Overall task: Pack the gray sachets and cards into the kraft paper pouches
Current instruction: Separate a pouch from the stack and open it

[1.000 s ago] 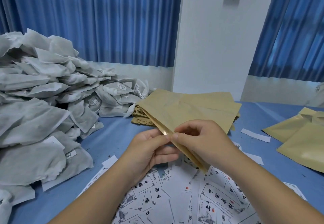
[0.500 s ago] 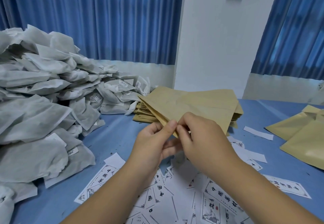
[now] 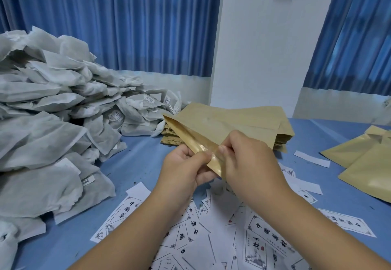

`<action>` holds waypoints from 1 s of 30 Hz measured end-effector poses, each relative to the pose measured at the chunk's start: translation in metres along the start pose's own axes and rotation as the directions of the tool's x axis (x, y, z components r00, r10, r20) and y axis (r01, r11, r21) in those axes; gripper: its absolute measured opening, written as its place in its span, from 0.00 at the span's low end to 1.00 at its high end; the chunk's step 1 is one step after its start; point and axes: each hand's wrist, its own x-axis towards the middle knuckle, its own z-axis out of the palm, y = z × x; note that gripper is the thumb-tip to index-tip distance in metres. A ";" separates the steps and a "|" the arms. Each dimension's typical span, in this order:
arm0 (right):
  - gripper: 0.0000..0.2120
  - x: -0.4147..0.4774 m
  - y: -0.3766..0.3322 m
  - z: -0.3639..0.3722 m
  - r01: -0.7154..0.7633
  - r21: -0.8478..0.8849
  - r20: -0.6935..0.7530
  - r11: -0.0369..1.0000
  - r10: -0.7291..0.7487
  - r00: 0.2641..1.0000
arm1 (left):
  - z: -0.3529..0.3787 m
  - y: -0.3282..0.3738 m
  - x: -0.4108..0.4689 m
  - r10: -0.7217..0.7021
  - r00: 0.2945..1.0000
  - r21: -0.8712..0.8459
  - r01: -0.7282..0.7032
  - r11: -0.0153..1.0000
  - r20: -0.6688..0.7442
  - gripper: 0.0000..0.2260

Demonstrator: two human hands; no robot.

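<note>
I hold one kraft paper pouch [image 3: 213, 126] in the air above the blue table [image 3: 135, 164]. My left hand [image 3: 184, 170] pinches the near lip of its mouth. My right hand [image 3: 249, 162] pinches the other lip, and the shiny inner lining shows between them. A big heap of gray sachets [image 3: 53, 121] fills the left side. White printed cards [image 3: 203, 233] lie scattered under my forearms. A stack of flat kraft pouches [image 3: 283, 136] sits behind the held one.
More kraft pouches [image 3: 364, 159] lie at the right edge of the table. Loose white paper strips [image 3: 312, 158] lie between them and the stack. Blue curtains and a white wall stand behind the table.
The two lips of the pouch mouth have been pulled apart, so the shiny lining now shows. Both hands have stayed near the same spot above the cards.
</note>
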 end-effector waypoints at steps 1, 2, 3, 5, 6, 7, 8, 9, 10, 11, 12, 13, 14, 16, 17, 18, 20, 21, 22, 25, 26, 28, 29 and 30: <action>0.06 0.001 0.001 0.000 -0.008 0.018 -0.006 1.000 0.008 1.000 | 0.000 0.001 -0.001 -0.005 1.000 -0.019 0.005 1.000 0.011 0.05; 0.06 0.001 0.001 0.000 -0.015 0.036 -0.009 0.999 0.015 1.000 | 0.000 0.001 -0.001 -0.006 1.000 -0.035 0.007 0.999 0.020 0.05; 0.06 0.001 0.002 0.000 -0.020 0.047 -0.013 0.999 0.021 1.000 | -0.001 0.001 -0.001 -0.006 1.000 -0.050 0.007 0.999 0.028 0.06; 0.06 0.003 0.004 0.000 -0.032 0.057 -0.024 0.998 0.033 0.999 | 0.000 0.002 -0.001 -0.005 0.999 -0.077 0.008 0.997 0.042 0.07; 0.06 0.004 0.004 0.000 -0.036 0.063 -0.031 0.997 0.038 0.999 | 0.000 0.002 0.000 -0.004 0.999 -0.086 0.008 0.996 0.049 0.08; 0.06 0.005 0.005 0.000 -0.037 0.069 -0.039 0.997 0.040 0.998 | 0.000 0.003 0.000 0.000 0.998 -0.091 0.005 0.996 0.056 0.11; 0.06 0.005 0.005 0.001 -0.039 0.075 -0.044 0.996 0.042 0.998 | 0.000 0.003 0.000 0.005 0.998 -0.090 0.001 0.996 0.063 0.14; 0.06 0.004 0.005 0.001 -0.037 0.081 -0.050 0.996 0.041 0.998 | 0.000 0.003 0.000 0.009 0.998 -0.088 -0.003 0.996 0.067 0.16; 0.06 0.004 0.005 0.001 -0.035 0.084 -0.056 0.996 0.040 0.998 | 0.000 0.003 0.001 0.011 0.997 -0.087 -0.005 0.996 0.070 0.17; 0.06 0.004 0.006 0.002 -0.030 0.082 -0.062 0.996 0.035 0.997 | 0.000 0.004 0.001 0.011 0.997 -0.089 -0.005 0.996 0.072 0.17; 0.06 0.004 0.005 0.002 -0.033 0.081 -0.064 0.996 0.038 0.997 | 0.000 0.004 0.001 0.013 0.997 -0.094 -0.006 0.996 0.072 0.17; 0.06 0.006 0.006 0.001 -0.048 0.090 -0.068 0.995 0.054 0.996 | -0.001 0.004 0.000 0.013 0.998 -0.100 -0.006 0.995 0.067 0.15; 0.07 0.008 0.007 -0.001 -0.076 0.110 -0.075 0.991 0.085 0.994 | -0.001 0.003 0.000 0.010 0.998 -0.105 -0.003 0.994 0.059 0.14; 0.07 0.010 0.007 -0.007 -0.104 0.141 -0.094 0.985 0.118 0.989 | -0.001 0.002 0.000 0.000 0.999 -0.107 0.005 0.994 0.045 0.10; 0.07 0.009 0.005 -0.009 -0.080 0.133 -0.101 0.988 0.094 0.990 | 0.000 0.002 0.000 -0.001 1.000 -0.086 0.004 0.996 0.030 0.08; 0.06 0.007 0.002 -0.010 -0.038 0.101 -0.096 0.994 0.047 0.994 | 0.002 0.002 0.000 0.004 1.000 -0.047 -0.003 0.999 0.003 0.08; 0.06 0.002 -0.005 -0.007 0.074 -0.048 -0.033 0.996 -0.076 0.997 | 0.006 0.002 0.001 0.019 0.998 0.031 -0.017 0.999 -0.067 0.08; 0.06 -0.002 -0.009 -0.004 0.133 -0.146 -0.002 0.980 -0.135 0.991 | 0.008 0.002 0.001 0.019 0.995 0.051 -0.014 0.999 -0.096 0.06; 0.07 -0.005 -0.014 0.000 0.189 -0.254 0.017 0.949 -0.191 0.981 | 0.010 0.002 0.001 0.012 0.994 0.060 -0.005 0.998 -0.110 0.05; 0.19 -0.010 -0.019 0.005 0.258 -0.402 0.016 0.879 -0.275 0.961 | 0.011 0.002 0.000 -0.063 0.993 0.079 0.071 0.994 -0.098 0.04; 0.20 -0.011 -0.019 0.006 0.257 -0.411 0.003 0.875 -0.280 0.960 | 0.010 0.003 -0.001 -0.089 0.993 0.085 0.096 0.992 -0.074 0.04; 0.22 -0.014 -0.017 0.008 0.261 -0.421 0.023 0.868 -0.277 0.960 | 0.006 0.007 -0.001 -0.127 0.992 0.107 0.128 0.986 -0.019 0.07; 0.22 -0.015 -0.017 0.009 0.266 -0.424 0.040 0.865 -0.276 0.960 | 0.004 0.008 -0.001 -0.133 0.991 0.135 0.131 0.982 0.008 0.11; 0.22 -0.015 -0.018 0.010 0.272 -0.426 0.046 0.863 -0.279 0.959 | 0.002 0.008 0.001 -0.136 0.990 0.173 0.130 0.976 0.024 0.15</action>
